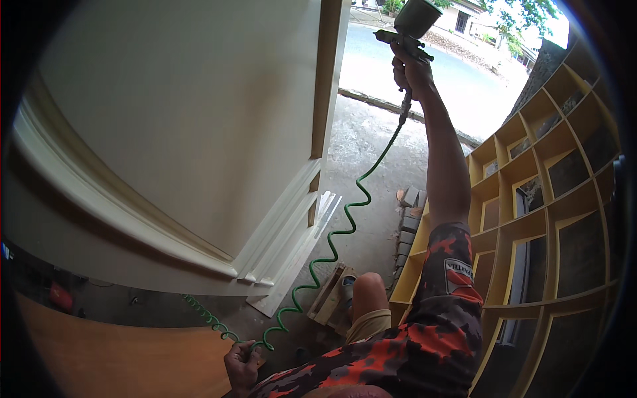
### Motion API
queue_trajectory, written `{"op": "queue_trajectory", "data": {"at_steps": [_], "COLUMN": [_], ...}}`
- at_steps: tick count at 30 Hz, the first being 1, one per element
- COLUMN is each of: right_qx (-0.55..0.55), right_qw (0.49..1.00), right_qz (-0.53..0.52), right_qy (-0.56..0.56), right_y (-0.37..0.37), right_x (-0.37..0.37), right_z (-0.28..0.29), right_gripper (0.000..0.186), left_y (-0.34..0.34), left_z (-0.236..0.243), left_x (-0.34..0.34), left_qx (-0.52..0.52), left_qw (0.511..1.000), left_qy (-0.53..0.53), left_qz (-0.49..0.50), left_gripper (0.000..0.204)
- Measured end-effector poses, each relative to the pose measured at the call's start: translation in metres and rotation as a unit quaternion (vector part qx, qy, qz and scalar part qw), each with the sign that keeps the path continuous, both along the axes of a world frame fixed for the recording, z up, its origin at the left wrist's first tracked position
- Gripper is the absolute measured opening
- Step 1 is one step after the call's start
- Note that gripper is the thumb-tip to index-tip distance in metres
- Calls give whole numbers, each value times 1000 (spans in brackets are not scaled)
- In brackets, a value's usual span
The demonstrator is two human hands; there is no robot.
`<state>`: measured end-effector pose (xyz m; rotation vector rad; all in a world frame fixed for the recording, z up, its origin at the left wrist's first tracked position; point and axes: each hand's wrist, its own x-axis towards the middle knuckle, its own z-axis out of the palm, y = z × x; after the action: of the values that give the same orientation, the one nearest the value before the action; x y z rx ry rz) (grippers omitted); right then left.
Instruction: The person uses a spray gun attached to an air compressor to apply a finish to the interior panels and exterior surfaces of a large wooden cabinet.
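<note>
Small lettering (458, 268) stands on the right sleeve's (434, 282) white-and-red patch (459, 278).

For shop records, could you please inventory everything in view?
Spray gun: 1, grey, top
Hose: 1, green, lower centre
Panel: 1, cream, left
Planks: some, white, lower centre
Shelf frame: 1, yellow, right
Board: 1, brown, lower left
Blocks: several, grey, centre
Slatted wood: 1, brown, lower centre
Unclear object: 1, red, left
Floor: 1, grey, centre
Road: 1, pale, top
Building: 1+, whitish, top
Leaves: many, green, top
Tree trunk: 1, grey, upper right
Shirt: 1, multicoloured, lower right
Shorts: 1, tan, bottom
Knee: 1, bare, bottom
Left hand: 1, on hose
Right hand: 1, on spray gun
</note>
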<state>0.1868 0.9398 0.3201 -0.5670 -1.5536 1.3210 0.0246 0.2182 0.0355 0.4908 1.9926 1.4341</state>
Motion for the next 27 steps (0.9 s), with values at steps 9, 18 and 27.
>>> {"op": "queue_trajectory", "data": {"at_steps": [9,18,27], "right_qx": [-11,34,31], "right_qw": [1000,996,999], "right_qz": [-24,-85,-43], "right_qy": [-5,-1,-8], "right_y": [39,13,-85], "right_x": [2,-13,-22], "right_z": [-7,-9,-8], "right_gripper": [46,39,44], "left_y": [4,2,-45], "left_z": [-16,-3,-5], "left_x": [-4,4,4], "left_qx": [23,12,-5], "left_qw": [999,999,1000], "left_qy": [-10,-30,-27], "left_qz": [-32,-24,-5], "left_gripper": [27,24,24]}}
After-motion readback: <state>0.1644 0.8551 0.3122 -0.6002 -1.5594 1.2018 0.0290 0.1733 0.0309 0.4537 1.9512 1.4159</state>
